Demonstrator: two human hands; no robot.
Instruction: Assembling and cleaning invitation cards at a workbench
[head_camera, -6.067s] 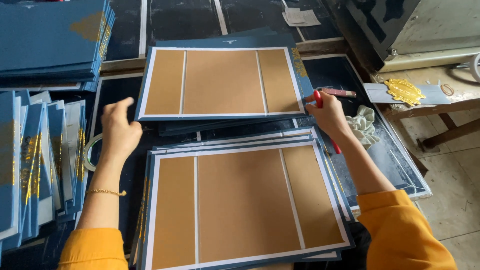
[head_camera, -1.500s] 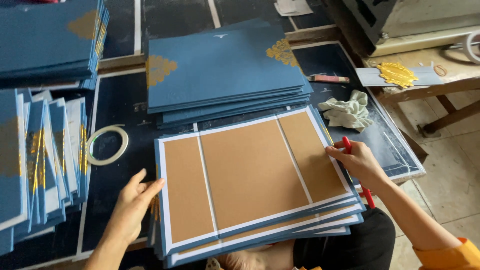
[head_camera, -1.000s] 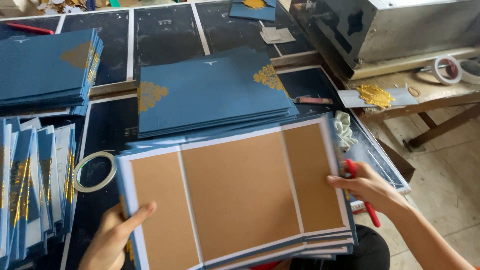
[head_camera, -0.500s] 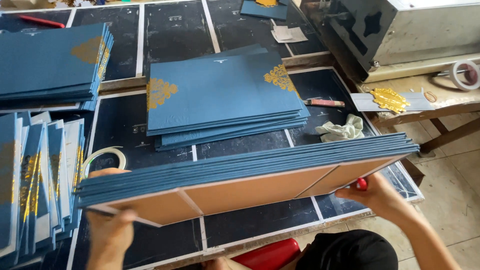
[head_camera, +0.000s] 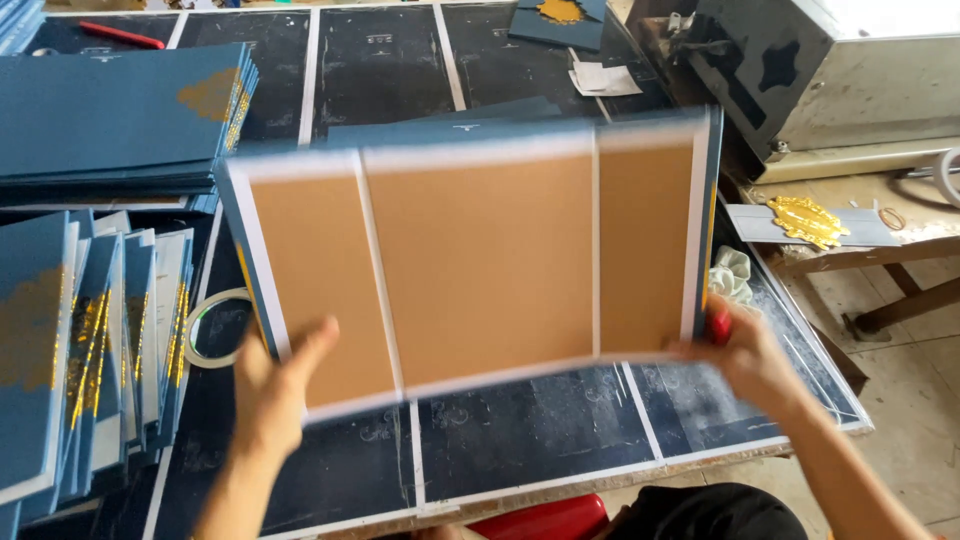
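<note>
Covers lifted on edge between both hands

Covers (head_camera: 480, 260), a blue-edged stack with brown board panels facing me, are standing tilted above the dark worktable (head_camera: 520, 440). I am seeing my left hand (head_camera: 270, 385) clamping the lower left corner, while my right hand (head_camera: 750, 355) is pinching the lower right corner together with a red pen (head_camera: 718, 326). A tape roll (head_camera: 215, 328) is lying just beside the left hand.

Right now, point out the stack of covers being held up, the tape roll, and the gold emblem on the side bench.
stack of covers (head_camera: 480, 260), head view, middle brown panel.
tape roll (head_camera: 205, 335), head view, left edge of ring.
gold emblem (head_camera: 805, 220), head view, its centre.
</note>
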